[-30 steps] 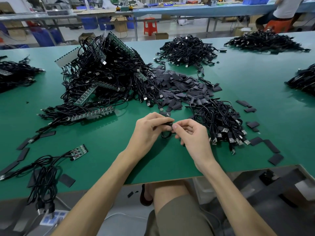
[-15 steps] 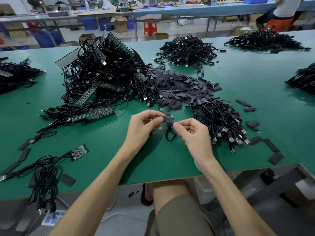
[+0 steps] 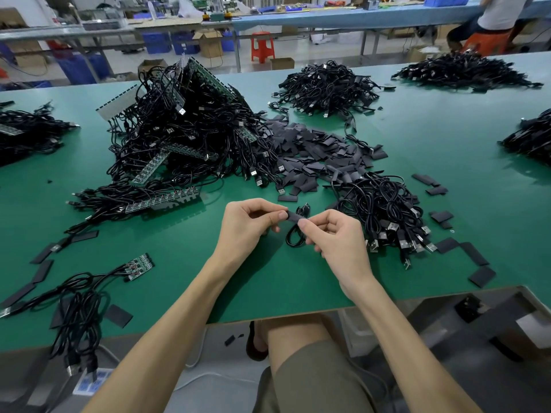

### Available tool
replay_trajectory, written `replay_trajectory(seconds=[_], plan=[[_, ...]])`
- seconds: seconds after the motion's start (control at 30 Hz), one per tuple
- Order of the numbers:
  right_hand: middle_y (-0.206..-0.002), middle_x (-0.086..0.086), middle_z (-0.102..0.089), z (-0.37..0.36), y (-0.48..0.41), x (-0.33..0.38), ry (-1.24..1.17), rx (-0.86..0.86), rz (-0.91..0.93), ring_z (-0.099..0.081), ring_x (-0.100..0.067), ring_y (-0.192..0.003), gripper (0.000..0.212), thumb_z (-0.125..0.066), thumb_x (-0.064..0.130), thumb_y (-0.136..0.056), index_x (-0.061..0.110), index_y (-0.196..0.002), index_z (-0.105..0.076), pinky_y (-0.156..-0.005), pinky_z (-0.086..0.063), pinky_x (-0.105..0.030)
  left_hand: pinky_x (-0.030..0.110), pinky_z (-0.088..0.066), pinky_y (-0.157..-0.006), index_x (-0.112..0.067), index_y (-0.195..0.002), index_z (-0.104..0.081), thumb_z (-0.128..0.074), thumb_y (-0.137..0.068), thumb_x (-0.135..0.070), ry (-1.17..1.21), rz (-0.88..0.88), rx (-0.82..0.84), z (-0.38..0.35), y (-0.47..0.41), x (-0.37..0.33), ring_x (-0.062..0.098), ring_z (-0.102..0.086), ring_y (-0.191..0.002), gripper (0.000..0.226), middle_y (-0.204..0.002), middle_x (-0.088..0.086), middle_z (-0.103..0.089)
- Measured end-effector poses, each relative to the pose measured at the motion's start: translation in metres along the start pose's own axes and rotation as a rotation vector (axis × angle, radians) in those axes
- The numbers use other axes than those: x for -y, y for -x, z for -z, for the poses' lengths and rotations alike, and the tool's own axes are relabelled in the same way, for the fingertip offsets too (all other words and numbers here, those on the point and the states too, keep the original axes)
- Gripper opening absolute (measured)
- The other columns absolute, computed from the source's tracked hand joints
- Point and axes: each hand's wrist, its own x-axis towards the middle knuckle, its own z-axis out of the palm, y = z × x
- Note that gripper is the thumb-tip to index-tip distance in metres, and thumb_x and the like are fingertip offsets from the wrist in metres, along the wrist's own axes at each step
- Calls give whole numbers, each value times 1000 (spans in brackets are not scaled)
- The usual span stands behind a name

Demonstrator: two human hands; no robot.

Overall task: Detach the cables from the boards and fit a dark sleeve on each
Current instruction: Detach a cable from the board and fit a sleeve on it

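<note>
My left hand [image 3: 249,223] and my right hand [image 3: 334,236] meet just above the green table [image 3: 185,281] near its front edge. Between their fingertips is a flat dark sleeve [image 3: 293,217]; the left thumb and forefinger pinch its left end. My right hand pinches a black cable [image 3: 293,238] at the sleeve's right end, and the cable's loop hangs below. A big heap of cables still joined to green boards [image 3: 185,138] lies behind on the left. Loose dark sleeves [image 3: 313,156] are piled behind my hands.
A pile of cables with USB plugs [image 3: 384,210] lies right of my hands. A small board with cables [image 3: 140,265] sits front left, with stray sleeves around. More cable heaps lie across the far table. A person [image 3: 495,16] sits at the back right.
Both hands have lifted slightly off the table and moved a little apart. The sleeve now shows stretched between the fingertips, and the cable loop hangs free below.
</note>
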Motion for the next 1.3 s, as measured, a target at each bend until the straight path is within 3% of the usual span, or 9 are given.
replay_trajectory(seconds=[0.5,0.7,0.8,0.87,0.93,1.03,1.13,1.3], plan=[[-62,-1,-69,0,1,3,15,31,-4,-56,-6,-54,16,-78,22,-90,10,-83,-70,-52,-43,-17,26,-45,-56,-12,-90,-79,-79,-87,-14,-31,-19,11,0,1,1,16,-60,-57,4,-65,9,-71],[-69,0,-69,-2,2,2,-13,78,25,-60,-8,-57,13,-75,22,-92,13,-88,-68,-51,-44,-17,22,-50,-61,-6,-104,-73,-71,-94,-13,57,2,39,-4,0,-5,10,-62,-61,13,-76,5,-72],[-72,-4,-70,-1,3,4,-128,80,36,-64,-19,-56,10,-71,20,-96,12,-92,-66,-50,-47,-25,23,-53,-68,-8,-116,-71,-67,-98,-18,104,12,79,-4,4,-10,11,-67,-74,21,-94,2,-76],[-74,-5,-70,0,3,6,-246,49,44,-68,-25,-58,9,-68,16,-99,8,-96,-66,-51,-51,-28,24,-53,-76,-10,-116,-72,-66,-98,-21,10,-42,146,-4,6,-13,11,-70,-89,22,-107,1,-76],[-77,-7,-70,1,4,8,-325,13,53,-69,-27,-60,12,-65,15,-101,4,-100,-65,-53,-54,-27,23,-50,-83,-12,-112,-75,-70,-95,-24,-129,-135,235,-7,9,-15,5,-67,-97,22,-110,0,-75],[-77,-5,-70,2,3,9,-342,-68,81,-67,-24,-59,12,-64,16,-102,4,-102,-62,-52,-52,-26,35,-49,-100,-16,-106,-79,-74,-91,-28,-236,-210,267,-10,11,-14,17,-64,-114,20,-110,-6,-74],[-81,-1,-69,4,2,9,-350,-149,89,-67,-22,-61,8,-63,18,-102,11,-101,-62,-51,-48,-26,33,-49,-100,-19,-106,-80,-76,-91,-19,-308,-249,244,-10,11,-11,14,-64,-112,15,-108,-10,-74],[-91,-1,-67,0,1,8,-274,-102,84,-70,-19,-72,18,-55,31,-106,14,-105,-62,-51,-49,-24,26,-53,-88,-12,-104,-78,-71,-95,-12,-349,-303,54,-14,9,-18,5,-68,-95,12,-98,-6,-76]])
